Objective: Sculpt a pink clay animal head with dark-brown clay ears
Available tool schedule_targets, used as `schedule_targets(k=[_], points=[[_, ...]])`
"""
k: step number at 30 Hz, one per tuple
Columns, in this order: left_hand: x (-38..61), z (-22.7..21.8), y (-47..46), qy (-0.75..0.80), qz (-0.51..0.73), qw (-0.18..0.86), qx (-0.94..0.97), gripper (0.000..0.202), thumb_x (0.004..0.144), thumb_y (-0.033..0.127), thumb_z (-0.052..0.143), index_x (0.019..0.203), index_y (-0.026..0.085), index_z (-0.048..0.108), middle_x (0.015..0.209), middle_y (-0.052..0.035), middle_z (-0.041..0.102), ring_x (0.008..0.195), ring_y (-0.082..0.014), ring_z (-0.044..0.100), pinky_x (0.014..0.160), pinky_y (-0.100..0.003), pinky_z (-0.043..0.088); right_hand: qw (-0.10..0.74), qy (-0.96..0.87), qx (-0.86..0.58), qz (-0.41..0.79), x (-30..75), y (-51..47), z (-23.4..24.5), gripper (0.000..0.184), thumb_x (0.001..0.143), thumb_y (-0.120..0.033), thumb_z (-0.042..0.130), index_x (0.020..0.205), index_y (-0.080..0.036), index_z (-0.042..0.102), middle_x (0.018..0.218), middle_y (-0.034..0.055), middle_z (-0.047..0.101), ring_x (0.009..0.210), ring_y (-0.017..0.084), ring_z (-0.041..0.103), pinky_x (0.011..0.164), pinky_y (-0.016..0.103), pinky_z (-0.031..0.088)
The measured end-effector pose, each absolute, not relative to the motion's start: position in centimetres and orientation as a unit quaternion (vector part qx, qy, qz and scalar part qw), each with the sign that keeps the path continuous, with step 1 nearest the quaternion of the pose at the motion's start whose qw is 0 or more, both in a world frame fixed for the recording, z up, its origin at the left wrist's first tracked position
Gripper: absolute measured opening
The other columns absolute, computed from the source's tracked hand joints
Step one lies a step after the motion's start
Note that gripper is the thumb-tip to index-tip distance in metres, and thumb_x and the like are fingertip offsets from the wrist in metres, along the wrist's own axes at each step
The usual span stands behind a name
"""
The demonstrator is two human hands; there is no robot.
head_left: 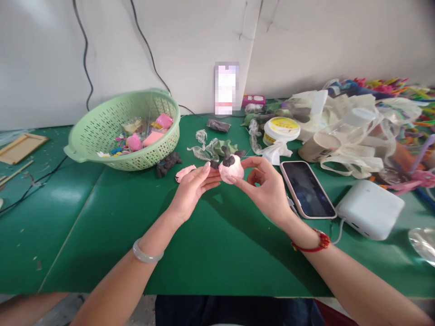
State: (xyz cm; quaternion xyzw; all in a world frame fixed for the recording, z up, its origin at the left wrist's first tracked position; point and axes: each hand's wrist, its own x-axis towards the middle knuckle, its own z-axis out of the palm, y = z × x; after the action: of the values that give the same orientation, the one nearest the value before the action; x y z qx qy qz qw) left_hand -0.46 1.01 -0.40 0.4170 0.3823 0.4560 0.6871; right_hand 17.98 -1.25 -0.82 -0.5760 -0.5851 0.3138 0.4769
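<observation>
A small clay figure [231,172], with a rounded pink body and dark grey pieces on its top and side, is held up above the green table. My right hand [267,185] pinches the pink body between thumb and fingers from the right. On the other side, my left hand [190,190] supports the figure with its thumb and fingers at a dark grey piece. Just behind the left fingers lies a flat pink clay piece [185,173]. A lump of dark clay [169,164] rests by the basket, and crumpled clear plastic [201,151] lies beyond the hands.
A green basket [118,113] with colourful clay packets stands at the left. To the right are a dark-screened phone [307,189], a white charger box [371,209], a lidded tub [282,130] and a paper cup [319,146]. A lit phone [226,88] leans against the wall.
</observation>
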Motion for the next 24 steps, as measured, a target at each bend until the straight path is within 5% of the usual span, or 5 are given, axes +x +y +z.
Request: schedule_targets(k=[12, 18, 24], points=[[-0.26, -1.27, 0.94, 0.439, 0.475, 0.596, 0.475, 0.030, 0.068, 0.042, 0.085, 0.078, 0.018, 0.072, 0.085, -0.0020, 0.071, 0.086, -0.0171, 0.068, 0.085, -0.031, 0.054, 0.465, -0.600, -0.564, 0.324, 17.56, -1.56, -0.89, 0.049, 0.073, -0.062, 0.077, 0.096, -0.023, 0.059, 0.073, -0.0019, 0.059, 0.053, 0.010, 0.041, 0.049, 0.028, 0.034], [-0.28, -1.25, 0.95, 0.433, 0.500, 0.597, 0.455, 0.030, 0.064, 0.041, 0.088, 0.076, 0.018, 0.072, 0.081, 0.0004, 0.069, 0.084, -0.0150, 0.066, 0.084, -0.029, 0.054, 0.482, -0.580, -0.534, 0.382, 17.53, -1.41, -1.07, 0.052, 0.070, -0.060, 0.080, 0.098, -0.023, 0.056, 0.100, 0.0040, 0.065, 0.057, 0.009, 0.046, 0.049, 0.027, 0.037], [-0.39, -1.16, 0.87, 0.422, 0.498, 0.627, 0.425, 0.027, 0.065, 0.037, 0.088, 0.075, 0.019, 0.071, 0.080, 0.0014, 0.069, 0.080, -0.0123, 0.065, 0.080, -0.026, 0.053, 0.474, -0.543, -0.489, 0.491, 17.55, -0.97, -1.02, 0.054, 0.069, -0.056, 0.082, 0.104, -0.021, 0.058, 0.102, 0.0049, 0.065, 0.059, 0.009, 0.048, 0.048, 0.025, 0.038]])
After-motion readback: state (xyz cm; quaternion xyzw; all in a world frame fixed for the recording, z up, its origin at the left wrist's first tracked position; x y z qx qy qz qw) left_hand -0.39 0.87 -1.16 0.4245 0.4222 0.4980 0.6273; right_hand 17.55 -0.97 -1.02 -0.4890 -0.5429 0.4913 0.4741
